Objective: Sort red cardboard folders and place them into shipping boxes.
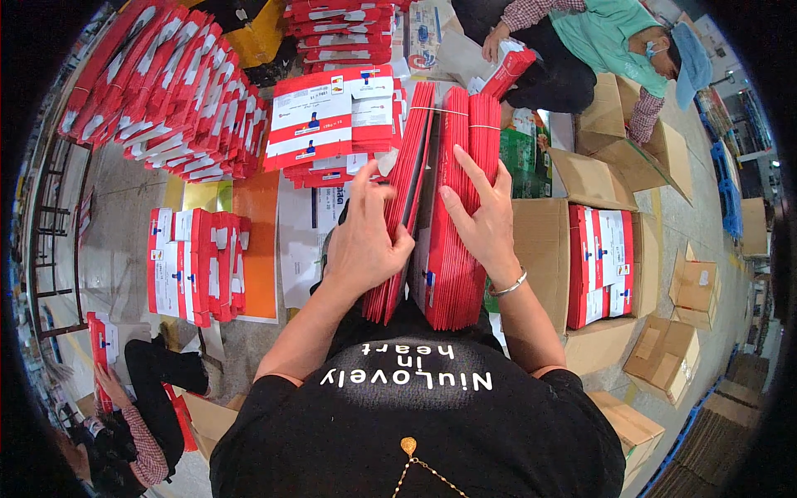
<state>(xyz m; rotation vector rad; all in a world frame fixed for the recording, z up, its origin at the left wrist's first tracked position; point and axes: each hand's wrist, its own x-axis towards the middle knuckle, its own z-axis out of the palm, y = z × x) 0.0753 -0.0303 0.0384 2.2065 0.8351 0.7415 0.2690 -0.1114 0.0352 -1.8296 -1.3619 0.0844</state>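
Between my thighs stand upright bundles of flat red folded cartons, one leaning on the left (405,178) and a thicker one on the right (455,257). A narrow dark gap parts them. Pale thin bands cross their far ends. My left hand (365,228) lies against the left bundle, its fingers loosely bent and apart, the thumb over the carton edges. On the right bundle rests my right hand (484,217), fingers spread, with a bangle (508,285) at the wrist. Neither hand is closed round a bundle. The bundles' undersides are hidden.
Red-and-white carton stacks stand ahead (311,116), far left (166,91) and left (195,261). To the right, an open brown box (535,241) holds more cartons. Smaller brown boxes (664,357) lie beyond. One person (614,41) works at the far right, another (124,423) at lower left.
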